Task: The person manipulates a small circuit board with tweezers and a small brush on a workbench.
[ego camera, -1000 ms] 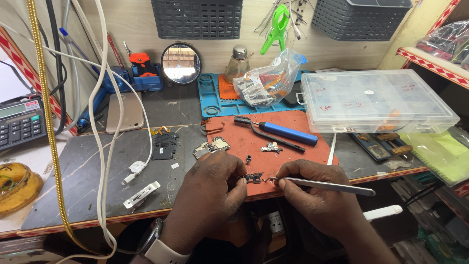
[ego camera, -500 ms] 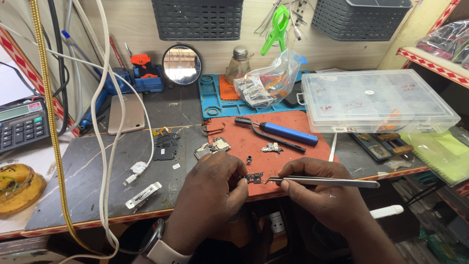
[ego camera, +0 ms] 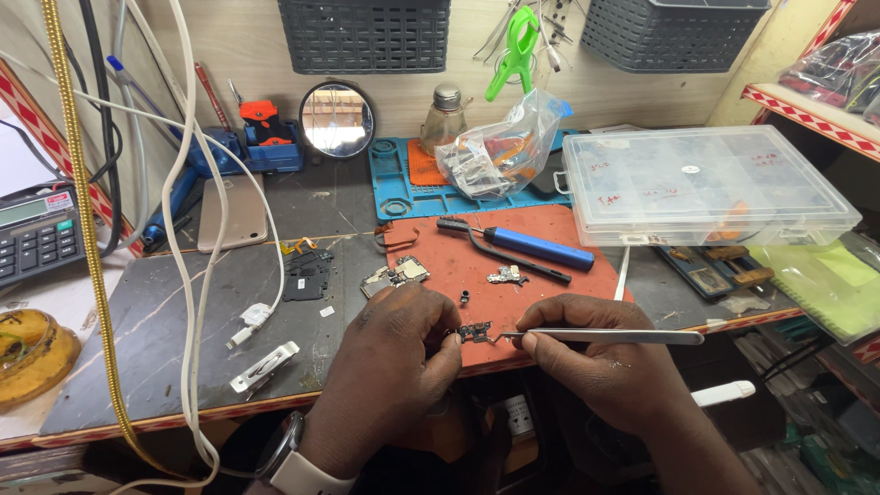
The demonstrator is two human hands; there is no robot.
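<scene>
Tweezers (ego camera: 605, 336), slim steel, in right hand (ego camera: 596, 367) touch dark jagged circuit piece (ego camera: 475, 331).

Slim shiny metal tweezers (ego camera: 605, 336); matt red rubbery work mat (ego camera: 513, 266); clear glossy plastic compartment box (ego camera: 706, 183); scuffed dark desk (ego camera: 183, 339).

Two baskets (ego camera: 365, 35) (ego camera: 674, 32) hang at twelve o'clock, with one mirror (ego camera: 336, 118) and one bottle (ego camera: 445, 115) below them. One clear box (ego camera: 706, 188) sits at two o'clock, one calculator (ego camera: 35, 243) at nine. Two hands (ego camera: 390, 362) (ego camera: 596, 353) share one pair of tweezers (ego camera: 605, 336) at six.
</scene>
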